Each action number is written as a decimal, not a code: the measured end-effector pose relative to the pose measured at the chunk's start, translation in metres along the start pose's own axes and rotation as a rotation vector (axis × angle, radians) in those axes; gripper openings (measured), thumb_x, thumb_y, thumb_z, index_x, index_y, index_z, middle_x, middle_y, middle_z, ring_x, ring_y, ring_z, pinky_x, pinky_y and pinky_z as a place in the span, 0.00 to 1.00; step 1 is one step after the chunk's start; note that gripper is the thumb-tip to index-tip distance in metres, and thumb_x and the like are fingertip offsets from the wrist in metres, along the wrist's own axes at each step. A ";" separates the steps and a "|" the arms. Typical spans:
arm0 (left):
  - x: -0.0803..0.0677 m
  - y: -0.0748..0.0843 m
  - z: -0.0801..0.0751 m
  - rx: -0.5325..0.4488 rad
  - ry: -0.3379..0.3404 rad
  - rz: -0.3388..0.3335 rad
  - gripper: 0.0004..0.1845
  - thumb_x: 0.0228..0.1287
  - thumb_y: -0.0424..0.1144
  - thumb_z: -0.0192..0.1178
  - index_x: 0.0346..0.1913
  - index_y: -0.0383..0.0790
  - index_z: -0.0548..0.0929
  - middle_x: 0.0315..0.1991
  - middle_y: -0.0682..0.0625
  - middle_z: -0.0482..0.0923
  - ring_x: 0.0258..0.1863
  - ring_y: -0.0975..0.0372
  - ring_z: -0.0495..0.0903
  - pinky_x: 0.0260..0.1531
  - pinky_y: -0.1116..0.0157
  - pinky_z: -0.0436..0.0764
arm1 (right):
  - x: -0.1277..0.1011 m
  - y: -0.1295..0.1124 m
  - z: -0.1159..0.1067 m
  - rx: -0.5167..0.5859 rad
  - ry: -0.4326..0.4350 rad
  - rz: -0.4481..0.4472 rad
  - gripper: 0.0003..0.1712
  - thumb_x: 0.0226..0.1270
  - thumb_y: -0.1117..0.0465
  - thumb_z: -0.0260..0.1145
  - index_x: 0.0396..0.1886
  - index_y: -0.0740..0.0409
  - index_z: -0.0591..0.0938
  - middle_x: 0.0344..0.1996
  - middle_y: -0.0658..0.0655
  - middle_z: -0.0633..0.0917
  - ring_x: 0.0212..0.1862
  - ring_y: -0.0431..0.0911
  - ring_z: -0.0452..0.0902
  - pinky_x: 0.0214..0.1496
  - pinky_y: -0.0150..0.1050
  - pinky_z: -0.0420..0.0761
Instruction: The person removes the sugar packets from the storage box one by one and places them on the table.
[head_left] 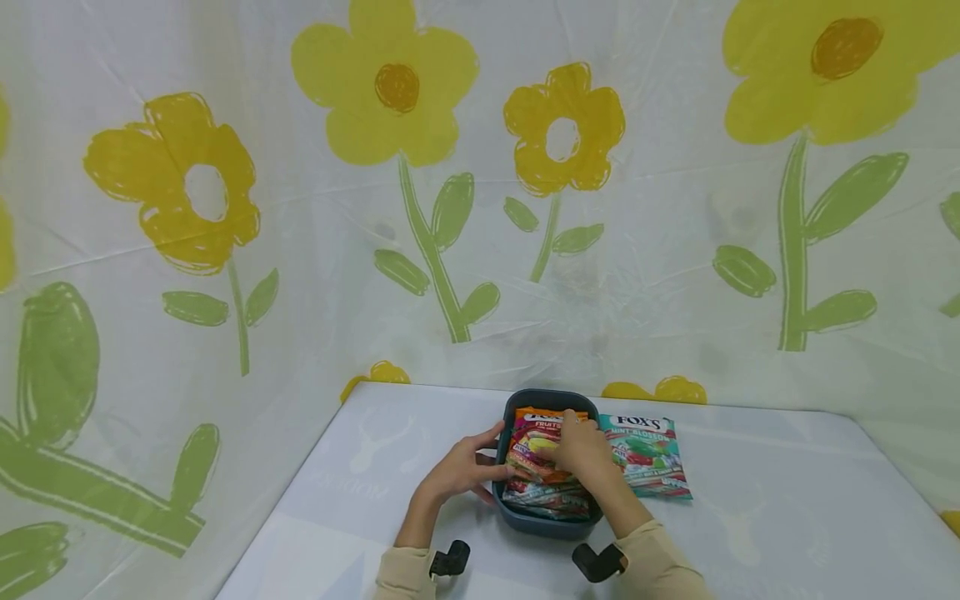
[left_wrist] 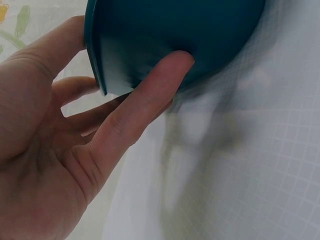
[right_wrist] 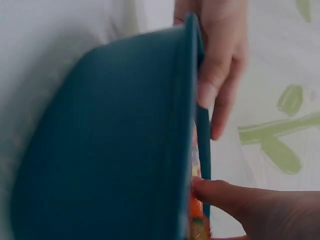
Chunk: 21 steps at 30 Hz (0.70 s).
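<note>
A dark teal plastic bin [head_left: 551, 527] stands on the table, with candy bags inside it. On top lies an orange-and-red Fox's fruits candy bag [head_left: 525, 450]. Below its near edge another red-and-teal bag [head_left: 543, 498] shows. My left hand [head_left: 465, 468] holds the bin's left wall; in the left wrist view its thumb [left_wrist: 150, 95] lies against the outside of the bin [left_wrist: 200, 30]. My right hand [head_left: 585, 450] reaches in over the right rim and grips the orange bag, its thumb [right_wrist: 215, 192] at the bag's edge in the right wrist view. The other right fingers are mostly hidden.
A mint-green Fox's Mint Blossom candy bag [head_left: 648, 458] lies flat on the white table [head_left: 787, 500], just right of the bin. Behind the table hangs a white curtain [head_left: 660, 250] printed with yellow flowers. Black wrist cameras sit at both sleeves.
</note>
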<state>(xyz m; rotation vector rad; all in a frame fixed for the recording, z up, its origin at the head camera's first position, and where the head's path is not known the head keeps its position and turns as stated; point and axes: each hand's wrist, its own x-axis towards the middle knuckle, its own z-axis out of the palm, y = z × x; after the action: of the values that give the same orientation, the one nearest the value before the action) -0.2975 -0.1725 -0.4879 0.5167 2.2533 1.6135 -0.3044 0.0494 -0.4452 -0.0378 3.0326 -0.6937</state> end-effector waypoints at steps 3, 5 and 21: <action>0.000 0.001 0.000 -0.007 -0.003 -0.003 0.43 0.64 0.42 0.67 0.77 0.48 0.56 0.64 0.36 0.72 0.51 0.52 0.83 0.27 0.55 0.88 | 0.005 0.005 -0.005 0.065 -0.015 -0.027 0.38 0.58 0.46 0.73 0.56 0.70 0.72 0.42 0.71 0.83 0.38 0.60 0.81 0.39 0.54 0.85; 0.001 0.001 0.000 -0.008 -0.004 -0.003 0.43 0.64 0.42 0.67 0.77 0.48 0.56 0.64 0.36 0.72 0.52 0.52 0.83 0.27 0.55 0.88 | 0.007 0.008 -0.010 0.099 -0.022 -0.049 0.36 0.61 0.48 0.71 0.57 0.70 0.72 0.44 0.71 0.83 0.39 0.59 0.82 0.38 0.52 0.85; -0.001 0.001 0.000 0.015 0.008 -0.007 0.44 0.63 0.43 0.67 0.78 0.47 0.55 0.64 0.35 0.71 0.51 0.51 0.83 0.26 0.55 0.88 | 0.020 0.022 -0.014 0.509 -0.063 -0.069 0.39 0.67 0.49 0.66 0.69 0.68 0.67 0.53 0.74 0.79 0.30 0.47 0.82 0.28 0.44 0.88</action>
<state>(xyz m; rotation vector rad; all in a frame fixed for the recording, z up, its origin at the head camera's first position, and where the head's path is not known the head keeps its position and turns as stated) -0.2964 -0.1721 -0.4866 0.5066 2.2717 1.5997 -0.3251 0.0748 -0.4425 -0.1474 2.7116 -1.4114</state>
